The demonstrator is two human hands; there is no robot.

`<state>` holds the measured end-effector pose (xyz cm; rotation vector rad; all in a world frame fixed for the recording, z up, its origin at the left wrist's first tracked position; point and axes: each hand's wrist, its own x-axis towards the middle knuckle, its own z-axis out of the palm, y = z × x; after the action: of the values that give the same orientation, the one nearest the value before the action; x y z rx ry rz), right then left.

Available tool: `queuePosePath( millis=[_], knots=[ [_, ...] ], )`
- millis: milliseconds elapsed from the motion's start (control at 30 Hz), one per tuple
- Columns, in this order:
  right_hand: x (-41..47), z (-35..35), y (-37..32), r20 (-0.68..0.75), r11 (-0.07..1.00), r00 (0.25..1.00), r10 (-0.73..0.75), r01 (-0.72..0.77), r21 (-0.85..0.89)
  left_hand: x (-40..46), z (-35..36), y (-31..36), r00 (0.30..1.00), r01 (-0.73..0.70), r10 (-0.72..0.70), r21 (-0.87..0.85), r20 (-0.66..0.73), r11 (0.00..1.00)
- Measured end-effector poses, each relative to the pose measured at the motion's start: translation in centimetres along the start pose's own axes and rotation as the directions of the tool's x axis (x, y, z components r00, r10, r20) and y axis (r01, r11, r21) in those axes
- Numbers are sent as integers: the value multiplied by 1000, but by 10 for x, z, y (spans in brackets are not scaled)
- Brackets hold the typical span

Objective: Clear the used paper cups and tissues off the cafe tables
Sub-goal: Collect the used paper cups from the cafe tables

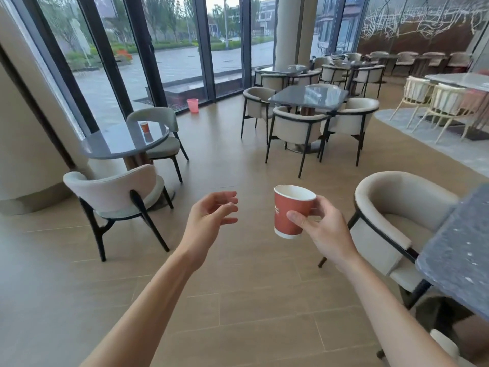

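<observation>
Above floor, right hand point(321, 229), upright cup point(290, 211).

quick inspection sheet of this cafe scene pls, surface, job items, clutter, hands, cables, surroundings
surface: round grey table at left; square dark table farther back.
job's things: red paper cup held upright, inside looks empty; second paper cup standing on the round table; no tissues seen.
clutter: pink bin on the floor by the window.
grippers: right hand grips the held cup; left hand holds nothing, fingers loosely curved.
cables: nothing seen.
surroundings: beige armchairs, glass wall, wet paving outside.
</observation>
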<state>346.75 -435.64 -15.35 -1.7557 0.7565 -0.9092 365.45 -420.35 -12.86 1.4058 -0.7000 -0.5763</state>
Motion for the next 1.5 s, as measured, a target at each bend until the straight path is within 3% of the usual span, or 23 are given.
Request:
queuePosePath(
  millis=[167, 433, 1067, 1500],
  knots=[
    [125, 7, 16, -30, 998, 1000, -4, 6, 69, 124, 21, -4, 1000, 1, -2, -15, -27, 1000],
    [288, 27, 46, -23, 999, 1000, 4, -3, 42, 287, 31, -15, 999, -2, 1, -40, -32, 999],
    [714, 159, 72, -160, 999, 986, -41, 46, 27, 754, -15, -22, 997, -33, 40, -114, 62, 993],
    [1034, 253, 151, -90, 997, 995, -47, 52, 62, 1073, -17, -52, 999, -50, 50, -80, 7, 996]
  ],
)
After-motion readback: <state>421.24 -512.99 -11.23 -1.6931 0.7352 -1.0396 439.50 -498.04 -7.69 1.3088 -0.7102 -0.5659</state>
